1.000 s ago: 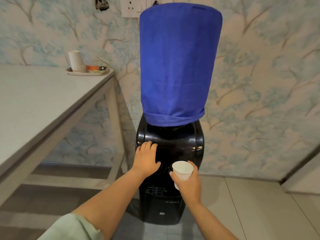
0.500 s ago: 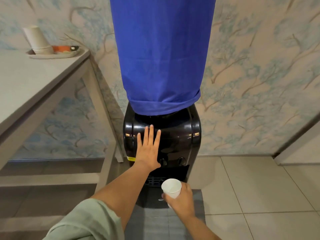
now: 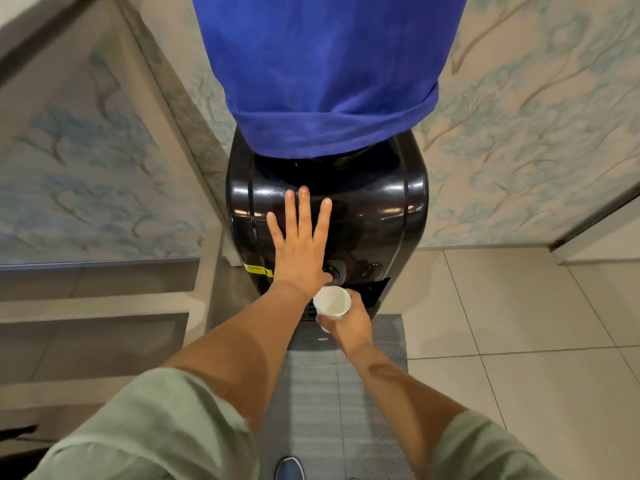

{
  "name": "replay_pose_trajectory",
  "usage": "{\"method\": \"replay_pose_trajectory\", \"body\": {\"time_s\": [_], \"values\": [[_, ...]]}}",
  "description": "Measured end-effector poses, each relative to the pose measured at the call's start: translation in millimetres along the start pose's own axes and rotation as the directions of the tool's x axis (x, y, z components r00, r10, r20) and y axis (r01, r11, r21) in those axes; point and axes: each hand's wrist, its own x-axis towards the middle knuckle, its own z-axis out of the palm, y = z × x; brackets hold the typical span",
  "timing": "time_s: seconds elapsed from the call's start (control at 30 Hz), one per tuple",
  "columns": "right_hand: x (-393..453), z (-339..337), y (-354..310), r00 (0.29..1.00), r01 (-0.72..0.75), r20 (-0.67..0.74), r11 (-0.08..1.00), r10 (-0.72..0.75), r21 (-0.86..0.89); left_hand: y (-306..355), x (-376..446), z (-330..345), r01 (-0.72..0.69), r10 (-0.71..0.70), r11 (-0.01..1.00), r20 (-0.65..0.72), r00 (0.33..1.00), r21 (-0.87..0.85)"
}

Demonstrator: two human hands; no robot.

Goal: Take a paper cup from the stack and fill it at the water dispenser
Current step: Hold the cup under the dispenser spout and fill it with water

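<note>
Both hands are at the front of the black dispenser [image 3: 381, 216]. Left hand [image 3: 300, 251] lies flat and open against the glossy front panel, fingers [image 3: 304, 209] spread and pointing up toward the blue cover [image 3: 322, 71] that drapes the bottle on top; its thumb side reaches the left of two round taps [image 3: 335, 271], though whether it presses the tap cannot be told. Right hand [image 3: 349, 322] is closed around a white paper cup [image 3: 331, 302], gripping it from below and behind. That cup stands upright, mouth open to the camera, just under the left tap and touching nothing else that shows; its inside looks pale, and whether any water is in it cannot be told. Another tap [image 3: 373, 270] sits to the right, clear of both hands. Pale green sleeves [image 3: 156, 431] cover the upper arms. Below the dispenser lies a grey ribbed mat [image 3: 346, 393] on a tiled floor [image 3: 519, 323], with a blue shoe tip [image 3: 290, 468] at the bottom edge.
</note>
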Motion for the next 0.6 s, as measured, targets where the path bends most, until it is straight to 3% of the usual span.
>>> {"method": "replay_pose_trajectory", "body": {"time_s": [0.2, 0.37, 0.43, 0.53, 0.6], "values": [[18, 11, 1, 0.998, -0.056, 0.016, 0.992, 0.055, 0.117, -4, 1, 13, -0.042, 0.036, 0.998, -0.127, 0.991, -0.042], [28, 21, 5, 0.999, -0.05, -0.012, 0.993, 0.051, 0.109, -4, 2, 16, -0.045, 0.041, 0.999, -0.202, 0.978, -0.014], [34, 26, 7, 0.998, -0.066, 0.003, 0.979, 0.067, 0.195, -5, 2, 18, -0.054, 0.051, 0.999, -0.218, 0.975, -0.006], [40, 26, 9, 0.996, -0.086, 0.002, 0.983, 0.087, 0.163, -5, 2, 19, -0.063, 0.063, 0.998, -0.24, 0.969, 0.009], [44, 29, 5, 0.981, -0.19, 0.056, 0.873, 0.184, 0.449, -5, 2, 19, -0.06, 0.065, 0.998, -0.254, 0.965, 0.028]]}}
